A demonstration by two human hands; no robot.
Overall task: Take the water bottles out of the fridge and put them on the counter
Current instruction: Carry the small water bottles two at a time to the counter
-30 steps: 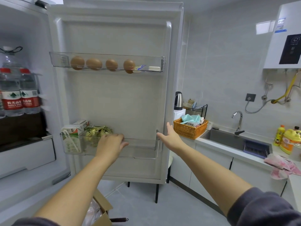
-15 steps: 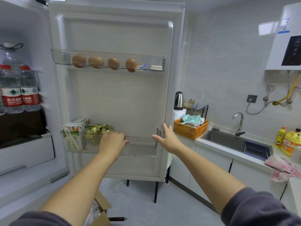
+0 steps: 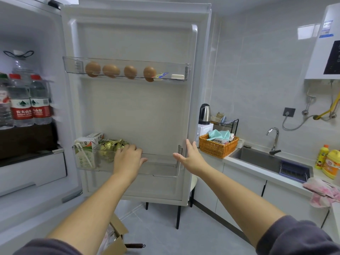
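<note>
Fridge door (image 3: 138, 111) wide open. Left hand (image 3: 128, 159) lies on the lower door shelf (image 3: 161, 168) rim, fingers relaxed, gripping nothing. Right hand (image 3: 189, 157) is flat, fingers straight, at the door's outer edge. Water bottles (image 3: 27, 100) stand upright inside the fridge, far left, untouched. Counter (image 3: 261, 173) is off right by the sink (image 3: 257, 159).

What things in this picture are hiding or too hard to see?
All in the head view:
- Number of water bottles: the picture's left edge cuts off the row, and they are blurred.
- Big jug: the bottles hide its lower part.
- Gold packets in the door bin: the left hand covers part of them.
- Label on the water heater: the print is too small to read.
</note>
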